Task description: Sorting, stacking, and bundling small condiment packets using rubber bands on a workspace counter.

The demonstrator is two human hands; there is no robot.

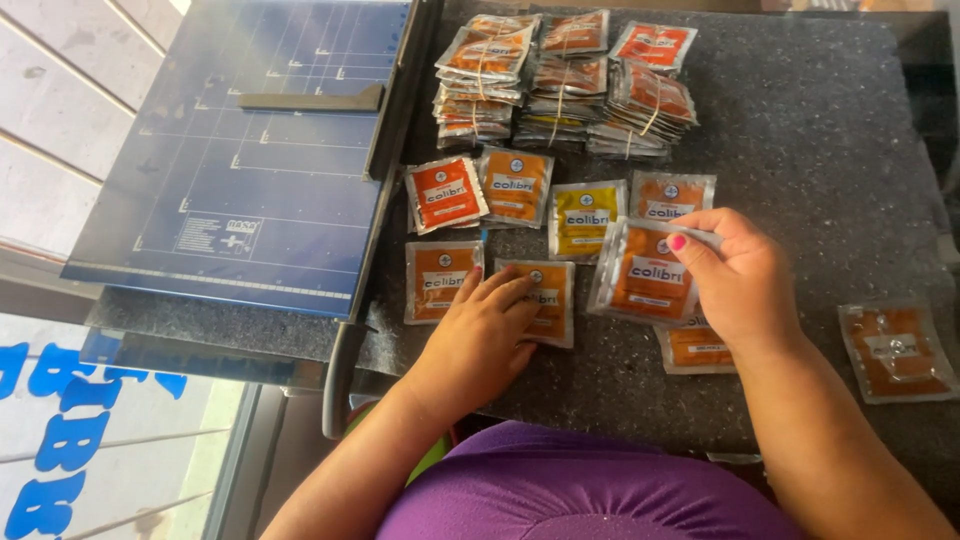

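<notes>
Right hand [740, 280] pinches an orange sachet [645, 275] by its edge, lifted just off the dark stone counter [820, 130] — left hand [480, 335] lies flat, fingers together, on another orange packet [548, 300]. Rubber-banded bundles [565, 85] sit behind, paper cutter [260, 150] beside.

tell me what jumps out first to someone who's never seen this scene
The eye lands on the orange and yellow sachets spread in rows on the dark speckled counter, with rubber-banded bundles stacked behind them. The right hand lifts a small stack of sachets at centre, while the left hand lies flat on an orange sachet. A blue paper cutter fills the upper left.
</notes>
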